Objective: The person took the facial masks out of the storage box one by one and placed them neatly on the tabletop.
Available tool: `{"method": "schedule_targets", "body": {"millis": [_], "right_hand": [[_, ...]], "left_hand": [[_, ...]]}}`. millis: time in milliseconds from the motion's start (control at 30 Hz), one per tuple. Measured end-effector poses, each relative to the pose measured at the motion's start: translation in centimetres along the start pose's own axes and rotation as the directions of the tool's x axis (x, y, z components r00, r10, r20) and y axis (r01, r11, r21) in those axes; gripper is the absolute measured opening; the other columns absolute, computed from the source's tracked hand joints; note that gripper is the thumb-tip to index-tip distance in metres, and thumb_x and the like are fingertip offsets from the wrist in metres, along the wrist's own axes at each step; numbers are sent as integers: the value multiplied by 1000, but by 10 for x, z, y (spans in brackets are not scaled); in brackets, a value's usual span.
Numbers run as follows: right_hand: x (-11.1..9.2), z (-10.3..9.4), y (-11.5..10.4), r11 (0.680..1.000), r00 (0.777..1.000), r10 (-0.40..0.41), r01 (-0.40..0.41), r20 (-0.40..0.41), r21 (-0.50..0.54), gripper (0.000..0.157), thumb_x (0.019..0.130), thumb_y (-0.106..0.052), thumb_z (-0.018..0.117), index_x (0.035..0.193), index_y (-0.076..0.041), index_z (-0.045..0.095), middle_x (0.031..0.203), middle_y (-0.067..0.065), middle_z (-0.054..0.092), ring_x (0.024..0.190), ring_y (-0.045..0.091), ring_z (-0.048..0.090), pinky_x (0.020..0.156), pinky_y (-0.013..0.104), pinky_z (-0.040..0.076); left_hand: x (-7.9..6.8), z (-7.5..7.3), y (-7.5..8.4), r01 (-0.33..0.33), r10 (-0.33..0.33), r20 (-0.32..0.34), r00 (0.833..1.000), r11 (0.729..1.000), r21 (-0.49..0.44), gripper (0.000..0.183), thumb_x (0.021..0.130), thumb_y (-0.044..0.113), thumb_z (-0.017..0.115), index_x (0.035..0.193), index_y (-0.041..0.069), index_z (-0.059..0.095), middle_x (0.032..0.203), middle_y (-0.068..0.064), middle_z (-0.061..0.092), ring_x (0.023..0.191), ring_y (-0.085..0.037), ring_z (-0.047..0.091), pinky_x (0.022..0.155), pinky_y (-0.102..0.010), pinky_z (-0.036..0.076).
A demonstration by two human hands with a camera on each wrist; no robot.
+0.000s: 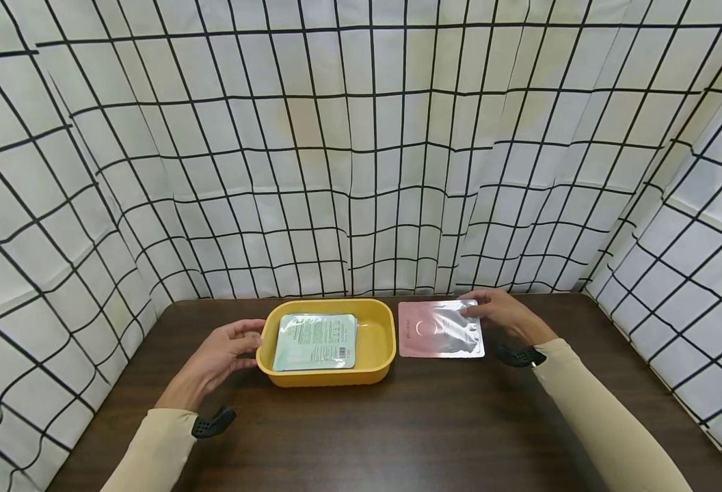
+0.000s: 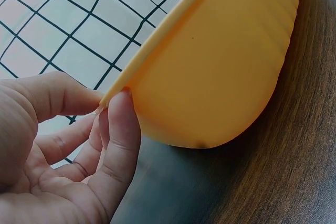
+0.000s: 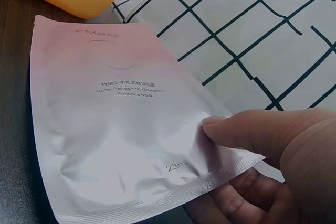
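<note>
With thumb and fingertips, my left hand (image 1: pixel 225 352) pinches the rim of a yellow plastic basin (image 1: pixel 376 342) at its left end. The basin's smooth outer wall (image 2: pixel 210 66) fills much of the left wrist view. Inside it lie pale green sheet mask packets (image 1: pixel 315 342), stacked flat with printed text and a barcode. To the right of the basin, my right hand (image 1: pixel 502 316) holds a pink and silver sheet mask packet (image 1: pixel 437 330) by its right end. The thumb presses on the foil face of the packet (image 3: pixel 115 135), and the other fingers are under its edge.
Both the basin and the packet are near the back of a dark wood table (image 1: pixel 361 437). White cloth walls with a black grid (image 1: pixel 373 164) enclose the back and sides. A black strap device (image 1: pixel 213 422) is on the left wrist, another (image 1: pixel 521 355) on the right.
</note>
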State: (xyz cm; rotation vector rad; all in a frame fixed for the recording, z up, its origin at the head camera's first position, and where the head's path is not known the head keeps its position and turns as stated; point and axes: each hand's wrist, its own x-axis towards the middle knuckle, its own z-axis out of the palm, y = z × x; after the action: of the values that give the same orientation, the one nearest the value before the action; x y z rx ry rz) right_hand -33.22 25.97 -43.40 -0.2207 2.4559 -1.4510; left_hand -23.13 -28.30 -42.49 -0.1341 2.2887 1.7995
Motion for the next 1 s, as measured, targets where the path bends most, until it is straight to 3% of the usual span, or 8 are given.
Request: {"method": "schedule_targets", "body": {"millis": [233, 400, 600, 1000], "right_hand": [[4, 3, -1, 999, 1000, 10, -10, -5, -52, 37, 92, -19, 75, 127, -8, 69, 123, 15, 66, 100, 26, 63, 83, 40, 57], [5, 2, -4, 997, 1000, 28, -28, -1, -71, 37, 94, -18, 73, 129, -9, 68, 133, 16, 64, 110, 28, 63, 92, 47, 55], [3, -1, -6, 999, 999, 35, -35, 8, -33, 39, 97, -16, 68, 134, -4, 63, 133, 18, 63, 118, 31, 61, 101, 53, 50], [4, -3, -2, 1000, 1000, 23, -23, 1, 16, 37, 102, -16, 61, 136, 0, 59, 141, 21, 58, 130, 37, 54, 105, 53, 48]], "left_hand": [[0, 0, 0, -3, 3, 5, 1000, 1000, -5, 56, 101, 14, 60, 152, 3, 40, 130, -19, 59, 100, -23, 64, 84, -33, 59], [0, -1, -1, -6, 6, 5, 1000, 1000, -3, 56, 101, 14, 60, 152, 3, 40, 131, -20, 59, 100, -23, 64, 84, -33, 59], [0, -1, 0, -4, 4, 6, 1000, 1000, -4, 56, 101, 14, 60, 152, 3, 40, 131, -20, 58, 100, -24, 64, 84, -33, 59], [0, 0, 0, -2, 2, 5, 1000, 1000, -8, 57, 101, 15, 61, 152, 3, 40, 131, -19, 59, 100, -23, 64, 83, -33, 59]]}}
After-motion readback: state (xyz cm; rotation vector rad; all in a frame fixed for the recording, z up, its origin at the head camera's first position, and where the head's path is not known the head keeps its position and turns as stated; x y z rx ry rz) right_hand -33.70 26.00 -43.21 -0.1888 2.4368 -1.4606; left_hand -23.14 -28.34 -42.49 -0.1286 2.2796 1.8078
